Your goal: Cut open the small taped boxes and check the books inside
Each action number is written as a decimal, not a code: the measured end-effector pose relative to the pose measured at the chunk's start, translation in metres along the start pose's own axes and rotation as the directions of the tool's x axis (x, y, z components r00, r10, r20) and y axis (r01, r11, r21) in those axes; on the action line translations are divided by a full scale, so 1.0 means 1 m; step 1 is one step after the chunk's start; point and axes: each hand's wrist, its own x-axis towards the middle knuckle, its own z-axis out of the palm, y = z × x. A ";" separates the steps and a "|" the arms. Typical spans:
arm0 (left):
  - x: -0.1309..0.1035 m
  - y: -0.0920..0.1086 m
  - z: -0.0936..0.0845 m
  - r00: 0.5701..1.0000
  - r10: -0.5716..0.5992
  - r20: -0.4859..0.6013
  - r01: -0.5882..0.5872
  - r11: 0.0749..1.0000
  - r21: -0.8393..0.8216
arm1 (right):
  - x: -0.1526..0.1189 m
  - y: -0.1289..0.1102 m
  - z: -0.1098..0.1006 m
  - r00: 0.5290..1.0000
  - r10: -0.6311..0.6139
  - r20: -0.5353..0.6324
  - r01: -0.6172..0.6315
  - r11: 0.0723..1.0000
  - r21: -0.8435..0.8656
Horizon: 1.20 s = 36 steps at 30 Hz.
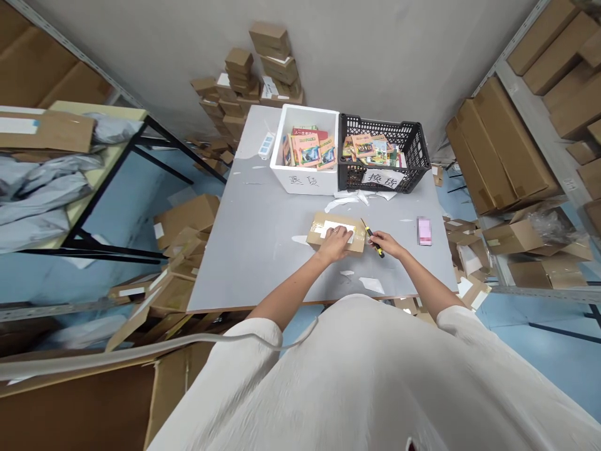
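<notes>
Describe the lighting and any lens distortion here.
Head view: soft, fairly even light on the gray table, no hard shadows; head view: wide-angle stretch, with the tall cartons on the picture's right leaning strongly; head view: small print on the book covers is too fine to read.

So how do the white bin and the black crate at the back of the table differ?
The white bin has solid walls, while the black crate has openwork walls. The white bin has its writing straight on the front wall; the black crate's is on a white sheet on its front. The white bin looks narrower, the black crate wider. Both stand upright on the table, side by side, with colorful books inside.
</notes>
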 end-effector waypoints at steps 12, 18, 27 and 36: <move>0.029 0.013 0.008 0.998 0.021 0.058 -0.020 1.000 -0.023 | -0.026 0.000 -0.053 0.997 -0.071 -0.008 0.065 0.950 -0.305; 0.025 0.013 0.010 0.998 0.048 0.035 -0.048 0.999 0.007 | -0.026 0.001 -0.056 0.991 -0.125 0.052 0.135 0.876 -0.463; 0.023 0.014 0.007 0.999 0.042 0.030 -0.042 0.999 -0.005 | 0.003 -0.018 -0.054 0.945 -0.288 0.154 0.289 0.516 -0.806; 0.022 0.014 0.009 1.000 0.012 -0.006 -0.012 0.999 -0.036 | -0.015 -0.013 -0.049 0.982 -0.006 0.190 0.112 0.828 -0.549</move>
